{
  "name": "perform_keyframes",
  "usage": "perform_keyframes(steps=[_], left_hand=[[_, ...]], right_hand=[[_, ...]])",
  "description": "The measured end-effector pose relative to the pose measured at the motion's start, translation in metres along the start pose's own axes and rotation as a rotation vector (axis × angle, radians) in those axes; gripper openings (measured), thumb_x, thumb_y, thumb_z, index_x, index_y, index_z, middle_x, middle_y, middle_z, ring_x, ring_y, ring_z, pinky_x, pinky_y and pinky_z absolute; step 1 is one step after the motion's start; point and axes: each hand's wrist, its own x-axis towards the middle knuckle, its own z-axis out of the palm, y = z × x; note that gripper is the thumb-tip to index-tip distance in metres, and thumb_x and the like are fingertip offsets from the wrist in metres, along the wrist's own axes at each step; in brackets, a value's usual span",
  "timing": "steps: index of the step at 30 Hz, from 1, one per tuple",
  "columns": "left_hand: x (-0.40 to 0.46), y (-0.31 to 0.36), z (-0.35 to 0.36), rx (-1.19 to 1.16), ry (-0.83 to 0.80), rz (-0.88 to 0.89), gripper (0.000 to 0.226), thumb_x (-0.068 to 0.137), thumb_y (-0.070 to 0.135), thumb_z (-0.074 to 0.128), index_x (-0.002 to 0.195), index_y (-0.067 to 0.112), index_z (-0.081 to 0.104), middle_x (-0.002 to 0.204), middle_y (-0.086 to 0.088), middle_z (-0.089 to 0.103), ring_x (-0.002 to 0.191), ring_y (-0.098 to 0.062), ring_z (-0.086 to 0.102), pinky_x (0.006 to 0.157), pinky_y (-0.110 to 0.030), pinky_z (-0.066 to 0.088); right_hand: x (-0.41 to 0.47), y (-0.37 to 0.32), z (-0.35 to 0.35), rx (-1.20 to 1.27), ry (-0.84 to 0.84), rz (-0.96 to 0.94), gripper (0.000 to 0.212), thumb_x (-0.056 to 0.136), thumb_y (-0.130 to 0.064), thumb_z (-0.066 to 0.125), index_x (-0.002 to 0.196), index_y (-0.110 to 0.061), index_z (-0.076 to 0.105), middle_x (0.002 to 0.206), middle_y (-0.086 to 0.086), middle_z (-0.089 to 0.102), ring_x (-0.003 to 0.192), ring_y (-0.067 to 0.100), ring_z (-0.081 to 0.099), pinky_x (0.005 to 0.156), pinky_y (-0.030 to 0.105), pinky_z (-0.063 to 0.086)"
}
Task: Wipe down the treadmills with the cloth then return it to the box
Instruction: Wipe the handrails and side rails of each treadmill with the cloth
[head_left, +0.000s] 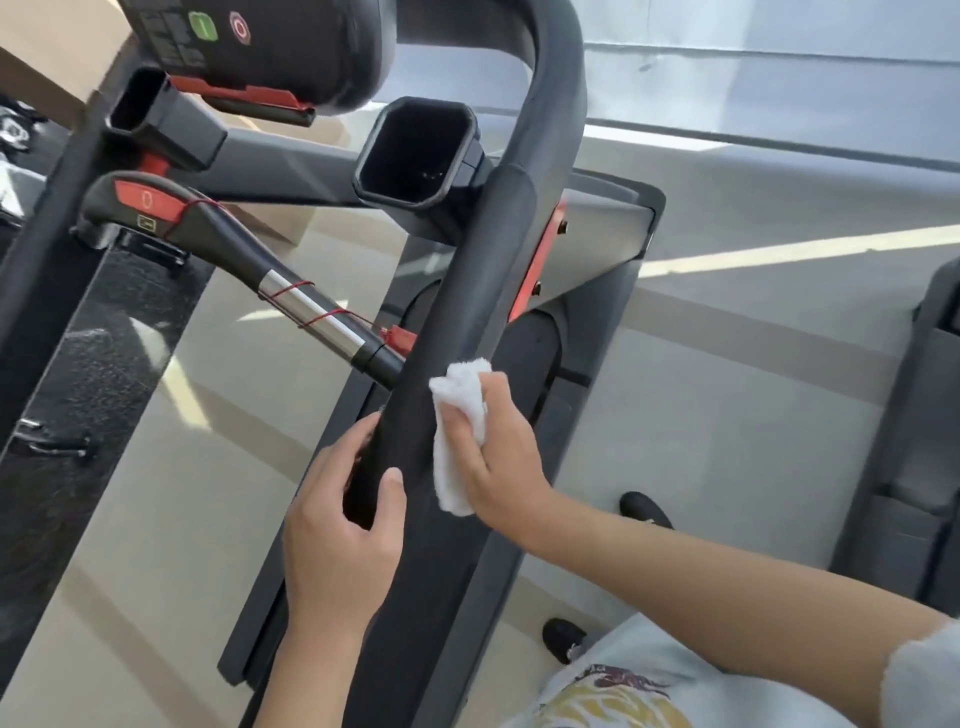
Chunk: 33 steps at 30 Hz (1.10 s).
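A black treadmill fills the view, its padded right handrail (498, 249) running from the top down to the bottom centre. My right hand (498, 457) holds a crumpled white cloth (460, 410) and presses it against the right side of that rail. My left hand (337, 525) grips the same rail just below and to the left, thumb over the top. The console (270, 47) with green and red buttons sits at the top left. No box is in view.
A centre handlebar (291, 291) with a red stop button, a metal sensor and a red cord juts toward the rail. A cup holder (415, 150) sits beside the rail. Another treadmill (914, 467) stands at the right edge. My shoes (644, 509) are on the pale floor.
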Motion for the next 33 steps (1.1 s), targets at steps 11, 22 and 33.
perform_keyframes(steps=[11, 22, 33], left_hand=[[-0.001, 0.001, -0.005, -0.010, -0.017, -0.041, 0.049, 0.092, 0.036, 0.059, 0.141, 0.033, 0.062, 0.127, 0.021, 0.067, 0.120, -0.006, 0.063, 0.100, -0.044, 0.058], [-0.036, -0.041, -0.048, -0.054, -0.316, 0.038, 0.068, 0.101, 0.021, 0.064, 0.160, 0.042, 0.037, 0.160, 0.027, 0.041, 0.148, 0.007, 0.035, 0.121, -0.025, 0.033], [-0.123, -0.128, -0.102, -0.148, -0.310, 0.063, 0.059, 0.103, 0.032, 0.062, 0.156, 0.047, 0.040, 0.156, 0.030, 0.045, 0.146, 0.006, 0.040, 0.124, -0.041, 0.038]], right_hand=[[0.099, -0.016, -0.034, 0.042, 0.404, 0.112, 0.012, 0.111, -0.034, 0.044, 0.106, -0.023, 0.042, 0.074, -0.017, 0.053, 0.067, 0.005, 0.056, 0.066, 0.032, 0.046], [-0.102, -0.018, 0.090, 0.130, 0.205, 0.104, 0.018, 0.111, -0.036, 0.048, 0.102, -0.023, 0.041, 0.082, 0.006, 0.056, 0.070, 0.027, 0.058, 0.059, 0.048, 0.051], [-0.080, -0.040, 0.104, 0.049, 0.532, 0.194, 0.020, 0.109, -0.038, 0.046, 0.097, -0.023, 0.041, 0.078, -0.007, 0.055, 0.071, 0.013, 0.057, 0.070, 0.044, 0.052]])
